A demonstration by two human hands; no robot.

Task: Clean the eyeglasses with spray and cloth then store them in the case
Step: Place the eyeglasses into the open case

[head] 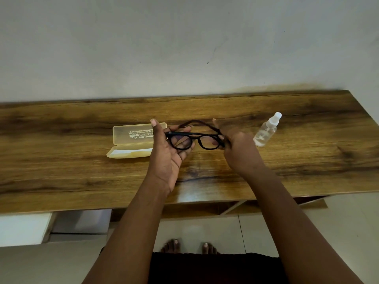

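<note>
At the centre of the frame, both hands hold a pair of black glasses (193, 140) above the wooden table (287, 160). The left hand (168, 152) cups the frame's left end, thumb on top and fingers behind the lens. The right hand (239, 149) pinches the frame's right end, where the arm is blurred. Left of centre, a pale yellow case (133, 140) lies open on the table. A clear spray bottle (266, 130) lies tilted at right of centre.
</note>
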